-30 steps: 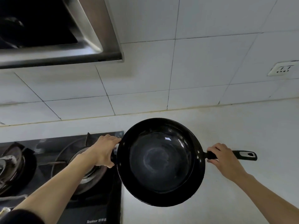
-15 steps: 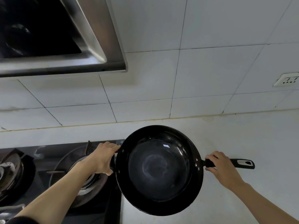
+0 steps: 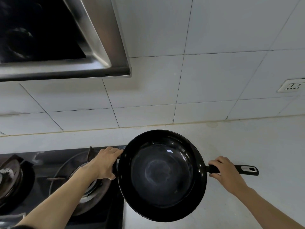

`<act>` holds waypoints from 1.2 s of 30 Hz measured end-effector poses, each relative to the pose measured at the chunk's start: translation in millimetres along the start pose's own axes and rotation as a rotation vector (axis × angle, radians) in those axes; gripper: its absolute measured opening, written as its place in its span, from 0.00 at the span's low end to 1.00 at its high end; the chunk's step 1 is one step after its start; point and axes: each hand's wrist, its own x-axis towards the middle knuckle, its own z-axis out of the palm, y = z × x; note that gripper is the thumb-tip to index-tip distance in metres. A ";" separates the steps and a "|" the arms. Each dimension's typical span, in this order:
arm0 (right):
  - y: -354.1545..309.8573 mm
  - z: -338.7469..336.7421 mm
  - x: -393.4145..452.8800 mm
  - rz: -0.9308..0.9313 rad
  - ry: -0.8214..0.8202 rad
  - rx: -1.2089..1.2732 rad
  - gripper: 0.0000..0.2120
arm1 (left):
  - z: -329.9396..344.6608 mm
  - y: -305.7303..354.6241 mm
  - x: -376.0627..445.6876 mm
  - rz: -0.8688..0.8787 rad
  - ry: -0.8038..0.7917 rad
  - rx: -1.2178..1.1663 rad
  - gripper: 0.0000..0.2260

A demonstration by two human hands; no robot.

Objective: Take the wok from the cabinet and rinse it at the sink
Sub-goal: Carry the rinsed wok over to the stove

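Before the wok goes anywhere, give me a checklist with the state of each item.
1. Left hand grips the wok at its short side handle: ok.
2. Right hand grips the long handle close to the bowl: ok.
3. Wok upright, opening facing up: ok.
4. Wok empty, only a faint ring mark on the bottom: ok.
5. Wok clear of the gas stove: cannot tell; its left edge overlaps the stove's edge in this view.
6. Sink in sight to carry it to: not ok; only the countertop, tiled wall and range hood show.

Black wok (image 3: 162, 176), white grid-lined wall tiles (image 3: 214, 76)
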 end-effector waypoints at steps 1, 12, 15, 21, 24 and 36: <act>-0.2 -0.7 -1.4 -0.002 -0.003 0.006 0.15 | 0.0 0.8 -1.0 -0.001 0.012 0.004 0.47; -13.3 0.9 -33.1 0.034 -0.006 -0.007 0.15 | 8.2 10.5 -11.7 -0.079 0.193 0.084 0.28; -21.8 4.4 -46.3 0.074 -0.002 -0.023 0.15 | 10.9 21.0 -15.0 -0.058 0.256 0.056 0.23; -37.8 15.2 -77.9 0.123 0.017 -0.006 0.16 | 19.2 55.4 -23.4 -0.052 0.324 0.049 0.22; -48.8 20.9 -93.6 0.149 0.015 0.003 0.15 | 26.6 72.4 -28.5 -0.040 0.336 0.037 0.20; -91.8 33.8 -141.7 0.167 0.044 0.130 0.08 | 43.5 147.6 -79.3 0.036 0.398 -0.145 0.18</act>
